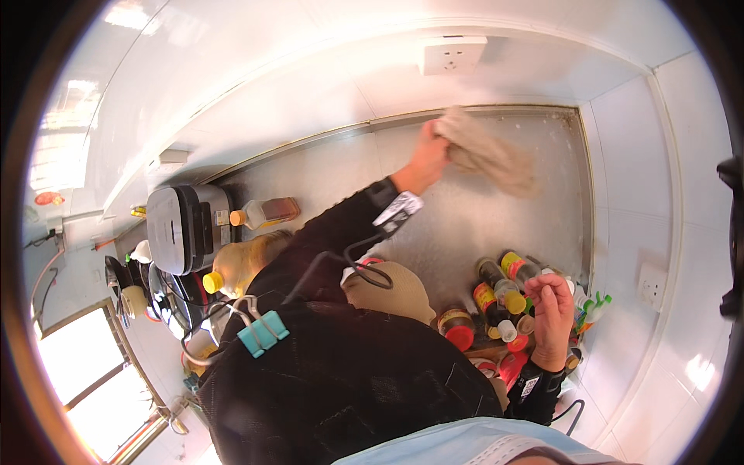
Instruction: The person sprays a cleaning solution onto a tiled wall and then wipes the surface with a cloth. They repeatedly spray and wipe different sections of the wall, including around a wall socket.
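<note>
At the wall edge of a stainless steel worktop (453,226), my left hand (427,160) grips one end of a beige cloth (494,154). The cloth's free end is blurred and spreads to the right over the metal. My right hand (551,319) is raised at the right, fingers loosely bent, with nothing visible in it. Beneath and beside it stand several sauce bottles, among them one with a yellow cap (514,302), one with a white cap (507,331) and a red-lidded jar (459,331). Black sleeves cover both arms.
Left of my left arm are a bottle of brown liquid (273,212), a yellow-capped oil jug (235,270) and a grey lidded appliance (186,229). A tan rounded object (395,293) lies near my body. Wall sockets (452,56) sit behind the worktop and at the right (652,285). A cable hangs along my left sleeve.
</note>
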`<control>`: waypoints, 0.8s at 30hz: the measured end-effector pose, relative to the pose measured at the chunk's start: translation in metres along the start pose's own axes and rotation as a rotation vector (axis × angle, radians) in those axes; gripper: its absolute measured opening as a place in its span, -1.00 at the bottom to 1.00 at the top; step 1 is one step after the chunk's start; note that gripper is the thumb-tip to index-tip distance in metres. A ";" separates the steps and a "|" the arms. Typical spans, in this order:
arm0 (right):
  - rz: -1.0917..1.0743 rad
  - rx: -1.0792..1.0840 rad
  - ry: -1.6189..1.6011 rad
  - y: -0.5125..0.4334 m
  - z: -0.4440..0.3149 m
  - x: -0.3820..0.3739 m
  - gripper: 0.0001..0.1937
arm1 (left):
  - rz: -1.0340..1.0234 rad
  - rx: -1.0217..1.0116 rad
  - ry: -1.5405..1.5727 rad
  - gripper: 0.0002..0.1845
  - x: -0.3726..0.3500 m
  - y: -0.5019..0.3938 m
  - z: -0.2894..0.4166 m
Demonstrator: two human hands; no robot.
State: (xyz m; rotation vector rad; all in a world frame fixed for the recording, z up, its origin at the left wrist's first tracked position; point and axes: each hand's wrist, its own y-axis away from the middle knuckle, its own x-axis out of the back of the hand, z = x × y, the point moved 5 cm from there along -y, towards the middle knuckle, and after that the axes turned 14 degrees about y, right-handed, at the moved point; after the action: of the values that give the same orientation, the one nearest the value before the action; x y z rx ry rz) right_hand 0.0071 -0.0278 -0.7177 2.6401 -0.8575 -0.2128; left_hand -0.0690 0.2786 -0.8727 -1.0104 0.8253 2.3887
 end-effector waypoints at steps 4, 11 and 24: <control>0.024 -0.054 -0.015 0.001 0.012 0.004 -0.85 | 0.286 -0.100 -0.140 -0.65 0.068 0.016 0.058; 0.010 -0.063 -0.027 -0.004 0.019 0.002 -0.85 | 0.465 -0.278 0.040 -0.73 0.064 -0.035 0.091; -0.023 -0.057 0.057 -0.012 0.008 -0.020 -0.85 | -0.021 -0.116 -1.784 -0.61 -0.016 -0.079 0.035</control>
State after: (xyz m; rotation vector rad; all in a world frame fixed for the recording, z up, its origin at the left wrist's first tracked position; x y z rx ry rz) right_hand -0.0046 -0.0088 -0.7292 2.5909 -0.7916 -0.1642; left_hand -0.0310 0.3578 -0.8696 1.1062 -0.0602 2.1575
